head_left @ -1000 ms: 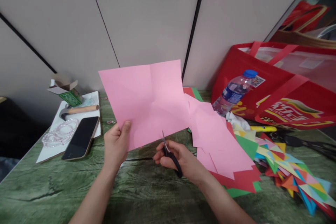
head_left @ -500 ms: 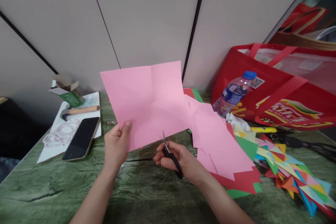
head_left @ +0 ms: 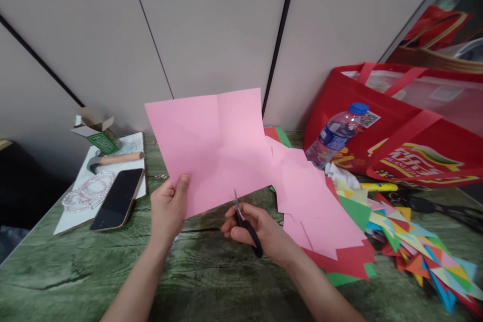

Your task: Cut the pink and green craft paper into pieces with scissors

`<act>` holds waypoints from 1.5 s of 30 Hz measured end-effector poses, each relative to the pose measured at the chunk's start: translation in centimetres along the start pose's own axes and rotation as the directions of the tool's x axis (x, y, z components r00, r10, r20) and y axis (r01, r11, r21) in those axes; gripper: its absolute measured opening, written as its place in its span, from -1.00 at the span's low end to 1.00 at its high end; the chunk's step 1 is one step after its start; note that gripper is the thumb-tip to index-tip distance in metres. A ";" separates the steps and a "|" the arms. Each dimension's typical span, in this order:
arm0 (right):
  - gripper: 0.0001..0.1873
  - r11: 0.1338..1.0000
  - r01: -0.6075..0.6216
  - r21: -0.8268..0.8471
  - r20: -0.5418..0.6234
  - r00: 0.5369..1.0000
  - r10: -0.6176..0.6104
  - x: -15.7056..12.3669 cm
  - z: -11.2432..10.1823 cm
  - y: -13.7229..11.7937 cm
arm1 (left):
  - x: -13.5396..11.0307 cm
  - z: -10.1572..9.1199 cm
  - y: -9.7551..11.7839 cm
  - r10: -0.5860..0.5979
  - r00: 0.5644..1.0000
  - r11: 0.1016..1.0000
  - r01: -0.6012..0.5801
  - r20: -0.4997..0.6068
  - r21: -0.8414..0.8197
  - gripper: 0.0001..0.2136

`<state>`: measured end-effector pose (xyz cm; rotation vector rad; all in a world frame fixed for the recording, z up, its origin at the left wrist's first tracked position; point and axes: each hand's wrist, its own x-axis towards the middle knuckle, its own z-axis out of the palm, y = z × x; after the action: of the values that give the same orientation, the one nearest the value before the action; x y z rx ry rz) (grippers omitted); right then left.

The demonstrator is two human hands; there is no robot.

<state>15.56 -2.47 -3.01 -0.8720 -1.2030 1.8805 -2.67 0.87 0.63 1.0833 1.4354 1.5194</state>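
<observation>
My left hand (head_left: pixel 168 210) pinches the lower left corner of a creased pink paper sheet (head_left: pixel 211 146), holding it up over the green table (head_left: pixel 211 276). My right hand (head_left: pixel 260 231) is closed round the black handles of a pair of scissors (head_left: pixel 245 224). The scissor blades point up and touch the sheet's lower edge near its middle. A stack of pink, red and green paper sheets (head_left: pixel 320 216) lies just right of my right hand.
A phone (head_left: pixel 118 198), bead bracelets (head_left: pixel 86 190), a hammer (head_left: pixel 113 158) and a small open box (head_left: pixel 97 133) lie on a white tray at left. A water bottle (head_left: pixel 335 133) leans on a red bag (head_left: pixel 407 126). Colourful paper triangles (head_left: pixel 422 251) spread at right.
</observation>
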 end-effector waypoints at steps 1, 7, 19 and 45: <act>-0.63 1.000 0.002 -0.003 0.000 1.000 -0.002 0.0 0.0 0.0 | 0.0 0.0 0.0 -0.003 1.000 1.000 0.003 -0.002 -0.006 -0.80; -0.61 0.998 0.037 -0.056 -0.033 0.999 -0.039 0.1 0.2 -0.1 | 0.0 0.1 0.1 -0.006 1.000 1.000 0.006 -0.009 0.016 -0.78; -0.64 0.994 0.067 -0.091 -0.083 0.994 -0.075 0.0 0.7 -0.2 | -0.1 0.1 0.4 -0.008 0.999 0.999 0.010 -0.039 0.052 -0.74; -0.69 0.989 0.124 -0.086 -0.109 0.985 -0.133 -0.4 0.9 0.8 | -0.6 -0.6 0.7 0.075 0.997 0.970 -0.071 -0.012 0.232 -0.76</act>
<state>14.86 -3.42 -3.42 -0.9098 -1.2398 1.6676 -3.05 0.04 1.30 1.2745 1.6336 1.4429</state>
